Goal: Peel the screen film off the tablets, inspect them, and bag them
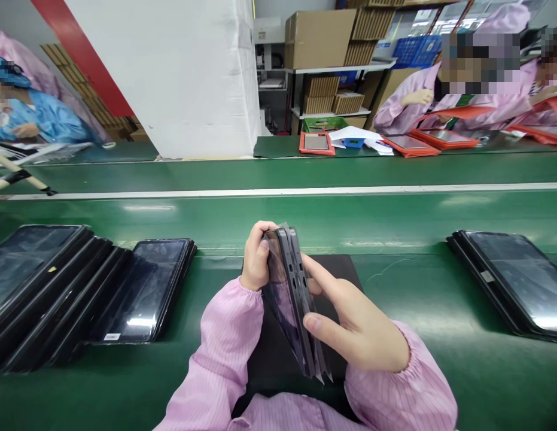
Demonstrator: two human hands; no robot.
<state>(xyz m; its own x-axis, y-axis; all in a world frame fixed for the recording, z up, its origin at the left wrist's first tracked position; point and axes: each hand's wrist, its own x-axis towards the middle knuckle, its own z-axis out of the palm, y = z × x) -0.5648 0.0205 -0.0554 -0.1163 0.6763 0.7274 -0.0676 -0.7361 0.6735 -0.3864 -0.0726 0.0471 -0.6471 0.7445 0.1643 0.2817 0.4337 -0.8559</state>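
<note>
Two black tablets, pressed together and tilted up on edge, are in front of me with their port edges showing. Clear film sticks out at their lower end. My left hand is closed round their upper left side, thumb on the screen face. From the right, my right hand has its thumb against the edge and its index finger along the far face; its other fingers are partly hidden. Beneath the tablets lies a black mat on the green bench.
At left, black tablets lean in an overlapping stack, with another small pile beside it. More tablets lie at right. Beyond the white strip, co-workers sit near orange sleeves. A white pillar stands behind.
</note>
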